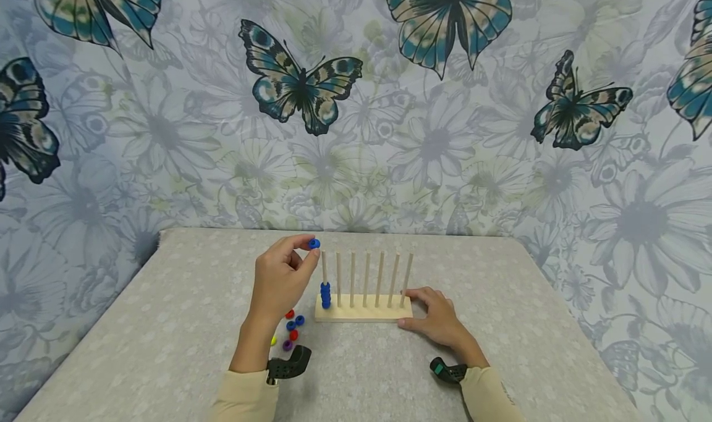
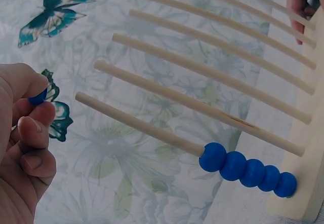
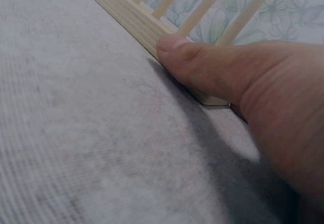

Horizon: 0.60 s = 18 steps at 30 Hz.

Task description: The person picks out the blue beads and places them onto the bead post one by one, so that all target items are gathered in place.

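In the head view, my left hand (image 1: 280,280) pinches a blue bead (image 1: 314,243) between thumb and forefinger. The bead is level with the top of the leftmost peg (image 1: 324,264), just to its left and apart from it. Several blue beads (image 2: 231,166) are stacked at the foot of that peg; the other pegs carry none. All the pegs rise from a pale wooden base (image 1: 361,316). At the base's right end, my right hand (image 1: 436,318) grips it, with the thumb (image 3: 174,44) on the near edge and fingers behind, partly hidden.
Loose beads lie on the table left of the base: red (image 1: 293,335), blue (image 1: 300,320), purple (image 1: 287,345) and yellow (image 1: 273,341), partly hidden by the left forearm. A patterned cloth covers the table (image 1: 183,323). Behind it hangs a butterfly-print backdrop (image 1: 434,181).
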### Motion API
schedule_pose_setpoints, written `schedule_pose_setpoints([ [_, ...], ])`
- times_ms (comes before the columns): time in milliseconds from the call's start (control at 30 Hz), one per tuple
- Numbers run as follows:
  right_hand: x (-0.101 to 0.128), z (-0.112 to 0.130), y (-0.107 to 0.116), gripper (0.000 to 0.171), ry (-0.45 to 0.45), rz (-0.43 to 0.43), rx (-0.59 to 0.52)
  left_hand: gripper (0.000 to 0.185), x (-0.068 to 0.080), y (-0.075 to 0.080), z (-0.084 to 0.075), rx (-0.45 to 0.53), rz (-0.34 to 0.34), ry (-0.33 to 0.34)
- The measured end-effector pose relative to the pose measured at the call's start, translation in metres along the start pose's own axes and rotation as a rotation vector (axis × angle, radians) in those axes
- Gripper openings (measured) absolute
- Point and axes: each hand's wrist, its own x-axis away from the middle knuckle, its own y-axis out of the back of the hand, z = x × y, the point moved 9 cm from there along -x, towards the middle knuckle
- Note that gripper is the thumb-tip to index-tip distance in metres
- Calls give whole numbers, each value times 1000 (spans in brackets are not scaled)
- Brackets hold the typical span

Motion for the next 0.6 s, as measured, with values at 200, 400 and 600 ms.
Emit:
schedule_pose_setpoints([
  [200,0,2,-1,68,15,2,-3,21,0,-3,0,-2,14,-2],
  [400,0,1,-1,69,8,1,-1,22,1,-5,1,0,17,1],
  [600,-1,0,0,69,2,-5,4,21,1,-11,2,5,39,15],
])
